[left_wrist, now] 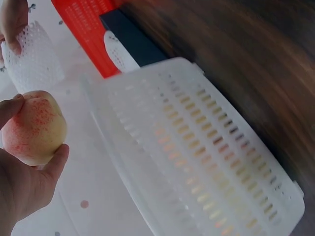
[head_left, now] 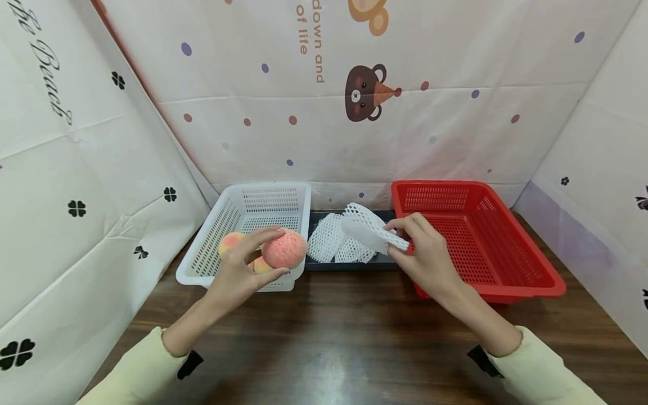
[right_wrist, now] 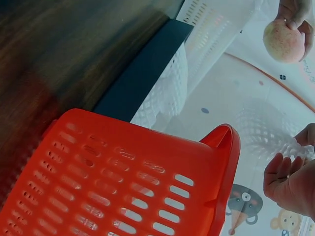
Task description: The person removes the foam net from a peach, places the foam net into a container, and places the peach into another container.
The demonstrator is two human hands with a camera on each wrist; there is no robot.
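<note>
My left hand (head_left: pixel 242 264) grips a pink-and-yellow peach (head_left: pixel 284 248) between thumb and fingers, above the near right part of the white basket (head_left: pixel 202 279). In the left wrist view the same peach (left_wrist: pixel 35 129) shows its red-speckled skin. My right hand (head_left: pixel 427 256) pinches a white foam net sleeve (head_left: pixel 372 226) by its edge, in the air beside the red basket. More foam nets (head_left: pixel 324 239) lie in a dark tray (head_left: pixel 349 266) below it. Other peaches (head_left: pixel 231 241) sit in the white basket, partly hidden behind my left hand.
The red basket (head_left: pixel 526 289) stands at the right, with the dark tray between it and the white basket. All three rest on a dark wooden table (head_left: pixel 324 337). Printed white cloth (head_left: pixel 304 140) rises behind and at both sides.
</note>
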